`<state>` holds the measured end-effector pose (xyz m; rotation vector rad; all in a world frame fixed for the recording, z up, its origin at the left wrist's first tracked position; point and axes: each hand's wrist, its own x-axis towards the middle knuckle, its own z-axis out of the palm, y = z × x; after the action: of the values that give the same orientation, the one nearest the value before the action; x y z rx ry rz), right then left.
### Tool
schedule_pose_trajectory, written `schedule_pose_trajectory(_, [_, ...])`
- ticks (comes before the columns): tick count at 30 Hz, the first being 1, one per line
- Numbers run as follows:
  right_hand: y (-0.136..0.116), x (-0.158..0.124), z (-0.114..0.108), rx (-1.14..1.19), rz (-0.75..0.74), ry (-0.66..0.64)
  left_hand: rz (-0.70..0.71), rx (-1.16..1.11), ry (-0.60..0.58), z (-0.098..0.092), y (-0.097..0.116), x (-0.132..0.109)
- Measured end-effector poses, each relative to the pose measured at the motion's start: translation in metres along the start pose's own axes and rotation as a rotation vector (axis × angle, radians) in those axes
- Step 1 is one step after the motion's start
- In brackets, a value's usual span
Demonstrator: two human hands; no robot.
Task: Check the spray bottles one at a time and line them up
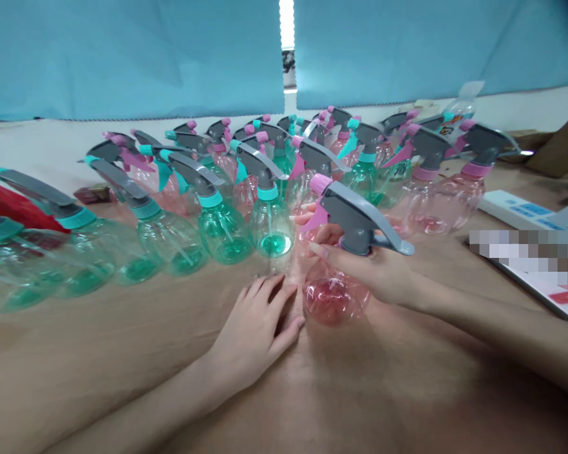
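My right hand [376, 268] is wrapped round the neck of a pink spray bottle [334, 296], whose grey trigger head has a pink nozzle facing left and away. The bottle stands nearly upright at the table's middle. Just left of it, my left hand [260, 321] lies palm down on the brown tabletop [284, 403], fingers stretched out and holding nothing. Beyond the left fingertips are a clear green spray bottle [271, 227] and a darker green spray bottle [224, 233], both with turquoise collars.
Several more green spray bottles [139, 252] line the left side. Behind stand rows of pink and green ones. Pink spray bottles [442, 202] are at the right, near a white box [515, 208] and a flat, partly blurred object [539, 277]. Blue curtain [132, 57] covers the back.
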<state>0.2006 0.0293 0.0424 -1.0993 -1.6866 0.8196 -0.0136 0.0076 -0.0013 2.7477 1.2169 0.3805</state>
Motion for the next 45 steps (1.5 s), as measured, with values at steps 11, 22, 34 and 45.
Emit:
schedule_pose_trajectory(11, [0.0015, -0.0003, -0.0007, 0.006, 0.021, 0.003, 0.002, -0.012, 0.009, 0.0002, -0.0009, 0.0003])
schedule_pose_trajectory(22, [0.0021, -0.0006, 0.0003, 0.046, 0.083, 0.007, 0.007, -0.015, 0.015, 0.0004, -0.001, -0.0003])
schedule_pose_trajectory(34, [-0.0032, 0.001, 0.0017, 0.052, 0.114, -0.005, 0.018, -0.005, 0.008, 0.0009, -0.0023, -0.0001])
schedule_pose_trajectory(45, [-0.0003, 0.0024, 0.0013, 0.025, 0.073, 0.009, 0.008, -0.002, -0.005, 0.0006, -0.0002, 0.0006])
